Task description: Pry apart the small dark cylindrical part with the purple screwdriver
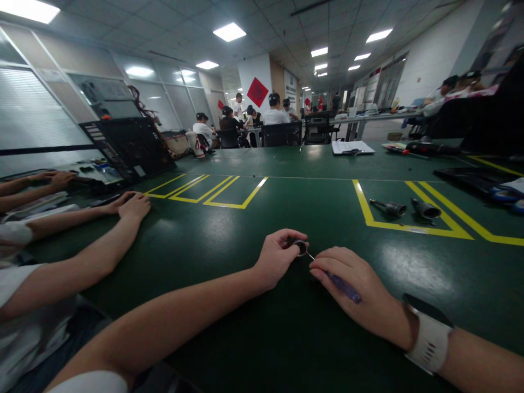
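My left hand (275, 257) is closed around a small round metal cup, likely a hole saw (302, 248), whose open end faces right; the fingers hide the rest of it. In my right hand (360, 284) is a screwdriver with a translucent purple handle (344, 287). Its thin shaft points left to the rim of the metal cup; whether it touches inside I cannot tell. Both hands are just above the green tabletop (229, 245). To the right, a hole saw with a shank (393, 209) and a second one (426, 209) lie inside a yellow-taped outline.
Yellow tape outlines (245, 206) mark the table at left and right. A notebook (352, 148) with a dark object on it lies at the back. Dark equipment (129, 147) stands at back left. Beside me at left, a co-worker's hands (133, 204) rest on the table.
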{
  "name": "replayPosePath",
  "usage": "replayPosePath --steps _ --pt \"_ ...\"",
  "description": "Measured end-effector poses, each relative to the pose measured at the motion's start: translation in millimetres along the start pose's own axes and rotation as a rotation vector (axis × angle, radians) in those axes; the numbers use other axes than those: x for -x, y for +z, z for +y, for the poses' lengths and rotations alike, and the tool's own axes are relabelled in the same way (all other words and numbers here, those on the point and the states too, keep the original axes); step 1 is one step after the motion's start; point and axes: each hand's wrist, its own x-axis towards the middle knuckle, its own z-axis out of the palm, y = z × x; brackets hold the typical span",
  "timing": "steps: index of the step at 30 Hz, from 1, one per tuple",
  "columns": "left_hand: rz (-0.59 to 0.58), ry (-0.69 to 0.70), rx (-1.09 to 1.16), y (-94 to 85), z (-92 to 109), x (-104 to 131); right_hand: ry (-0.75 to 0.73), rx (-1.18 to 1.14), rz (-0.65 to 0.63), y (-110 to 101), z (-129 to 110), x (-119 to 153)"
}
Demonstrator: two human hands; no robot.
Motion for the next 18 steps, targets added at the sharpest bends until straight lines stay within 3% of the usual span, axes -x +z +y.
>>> replayPosePath --steps 2,8,12,18 --pt "0.002 -0.013 0.004 -0.7 -0.7 -0.5 0.077 -0.096 0.065 -1.9 1.0 -0.7" --pt "-0.020 -0.049 0.053 -2.5 -0.2 -0.9 0.573 -0.488 0.222 0.5 21.4 0.7" --pt "-0.006 -0.073 0.030 -3.1 0.6 -1.1 0.640 -0.613 0.210 4.8 29.2 1.7" --pt "0.014 -0.082 0.024 -1.6 -0.7 -2.4 0.610 -0.521 0.109 2.9 23.3 0.2"
